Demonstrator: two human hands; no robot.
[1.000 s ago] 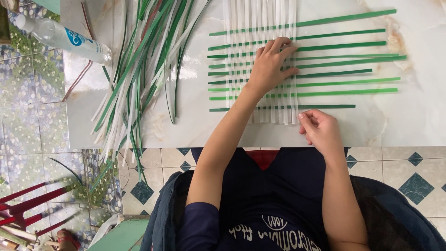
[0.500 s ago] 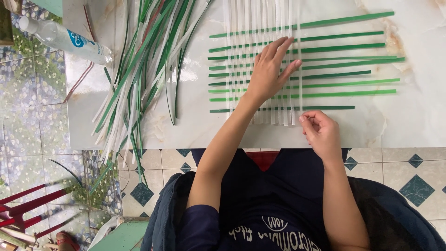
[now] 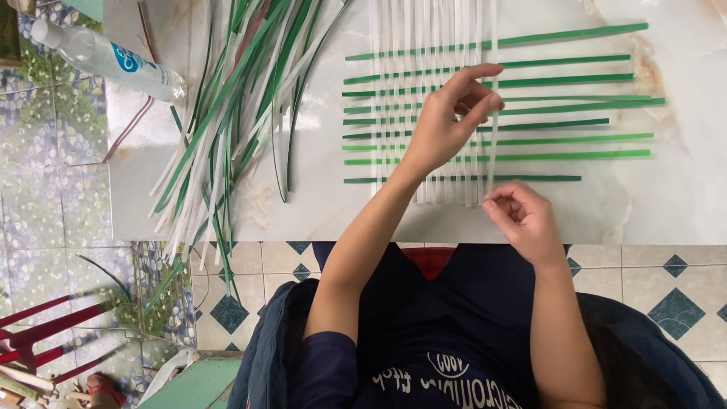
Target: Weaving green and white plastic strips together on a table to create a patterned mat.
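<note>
A woven mat (image 3: pixel 462 113) of white vertical strips and green horizontal strips lies on the white marble table (image 3: pixel 681 204). My left hand (image 3: pixel 447 121) is lifted over the weave, its thumb and fingers pinching one white strip (image 3: pixel 493 144) near its upper part. My right hand (image 3: pixel 522 216) sits at the table's near edge and pinches the lower end of that white strip. The green strips (image 3: pixel 575 79) stick out to the right of the weave.
A loose bundle of green and white strips (image 3: pixel 235 98) lies fanned out on the left of the table, some hanging over its edge. A clear plastic bottle (image 3: pixel 106 60) lies at the far left. Patterned floor tiles and red chair legs (image 3: pixel 38 333) are below.
My left hand has risen off the weave, where it lay flat with spread fingers, and now pinches a white strip. My right hand has stayed at the lower end.
</note>
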